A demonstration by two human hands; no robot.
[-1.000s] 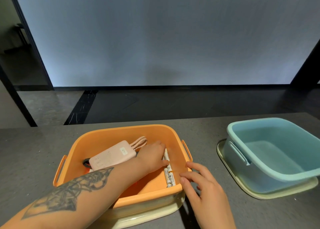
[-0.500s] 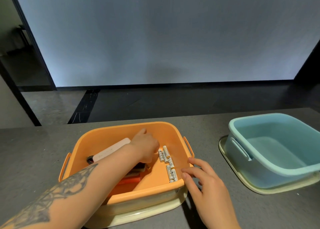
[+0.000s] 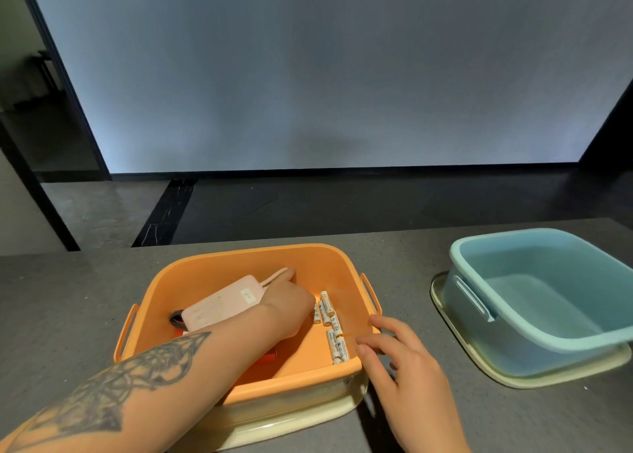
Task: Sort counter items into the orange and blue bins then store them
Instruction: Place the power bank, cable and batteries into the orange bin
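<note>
1. Here, in the head view, the left hand (image 3: 289, 307) reaches into the orange bin (image 3: 219, 264), index finger out toward the pink charger (image 3: 222, 303); whether it grips anything I cannot tell.
2. The right hand (image 3: 400, 360) rests relaxed on the bin's near right rim, beside the batteries (image 3: 330, 325).
3. The blue bin (image 3: 534, 336) sits apart, right, on the counter (image 3: 61, 298).

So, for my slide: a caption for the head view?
Left hand reaches into orange bin beside batteries; right hand steadies its rim.
</note>
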